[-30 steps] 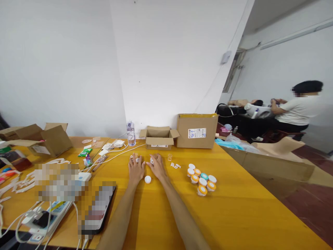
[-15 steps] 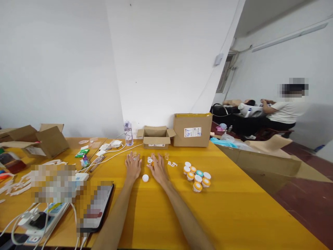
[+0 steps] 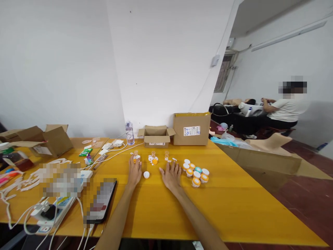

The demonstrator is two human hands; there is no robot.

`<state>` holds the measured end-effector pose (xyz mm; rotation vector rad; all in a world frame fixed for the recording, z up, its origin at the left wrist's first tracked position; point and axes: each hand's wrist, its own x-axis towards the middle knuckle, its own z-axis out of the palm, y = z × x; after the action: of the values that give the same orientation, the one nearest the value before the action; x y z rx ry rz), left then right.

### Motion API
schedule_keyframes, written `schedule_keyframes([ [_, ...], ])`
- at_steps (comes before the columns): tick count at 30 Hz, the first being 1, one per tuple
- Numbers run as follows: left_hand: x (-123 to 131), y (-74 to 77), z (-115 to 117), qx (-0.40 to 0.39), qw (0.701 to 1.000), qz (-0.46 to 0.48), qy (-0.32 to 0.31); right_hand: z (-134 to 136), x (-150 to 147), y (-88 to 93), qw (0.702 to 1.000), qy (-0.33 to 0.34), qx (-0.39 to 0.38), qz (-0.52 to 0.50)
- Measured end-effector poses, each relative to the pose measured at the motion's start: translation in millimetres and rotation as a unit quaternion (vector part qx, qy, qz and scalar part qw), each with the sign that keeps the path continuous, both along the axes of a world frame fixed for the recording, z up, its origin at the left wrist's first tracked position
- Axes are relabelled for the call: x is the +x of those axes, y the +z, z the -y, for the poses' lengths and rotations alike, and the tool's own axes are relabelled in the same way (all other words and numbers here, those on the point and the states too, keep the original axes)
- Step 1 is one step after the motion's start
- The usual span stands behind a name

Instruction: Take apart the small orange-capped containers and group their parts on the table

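My left hand (image 3: 134, 172) lies flat on the yellow table (image 3: 234, 208), fingers stretched toward a small orange-and-white piece (image 3: 135, 158) at its fingertips. A white round cap (image 3: 146, 174) lies just right of that hand. My right hand (image 3: 171, 175) rests open on the table with fingers spread, holding nothing. Right of it stands a cluster of small jars (image 3: 195, 173) with orange, white and teal lids. Small clear cups and orange and white bits (image 3: 154, 159) lie beyond the two hands.
Two cardboard boxes (image 3: 156, 136) (image 3: 191, 128) and a water bottle (image 3: 129, 132) stand at the table's far edge. A phone (image 3: 100, 201), a power strip (image 3: 49, 213), cables and more boxes (image 3: 47, 140) fill the left side. A seated person (image 3: 283, 111) is at the far right.
My right hand has moved right, away from the small pieces and toward the jars, and now lies spread flat. My left hand stays near the orange piece. The camera has shifted slightly.
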<state>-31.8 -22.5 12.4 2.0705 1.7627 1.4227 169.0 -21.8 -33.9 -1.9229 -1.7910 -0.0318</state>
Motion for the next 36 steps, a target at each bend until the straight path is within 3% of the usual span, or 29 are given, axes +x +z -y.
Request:
schedule_keyframes([
  [10, 5.6, 8.6, 42.4, -0.088, 0.991, 0.006, -0.097, -9.2, -2.0, 15.2, 1.0, 0.003, 0.025, 0.015],
  [15, 5.6, 7.1, 41.1, -0.094, 0.986, 0.015, -0.135, -15.4, 0.8, 25.5, 0.996, 0.062, 0.05, 0.036],
  [20, 4.2, 1.6, 38.4, -0.098, 0.986, 0.006, -0.138, -23.4, 4.7, 29.5, 0.998, 0.047, 0.031, 0.039],
  [25, 6.5, 4.8, 44.2, -0.13, 0.982, -0.062, -0.121, -14.3, 4.1, 26.8, 0.994, 0.062, 0.074, 0.046],
  [30, 10.2, 12.5, 46.9, -0.124, 0.982, -0.071, -0.127, 9.9, -1.1, 27.0, 0.982, 0.163, 0.093, 0.036],
  [36, 16.7, 17.8, 50.0, -0.123, 0.974, -0.048, -0.182, 49.4, -6.1, 38.9, 0.924, 0.371, 0.069, -0.057],
])
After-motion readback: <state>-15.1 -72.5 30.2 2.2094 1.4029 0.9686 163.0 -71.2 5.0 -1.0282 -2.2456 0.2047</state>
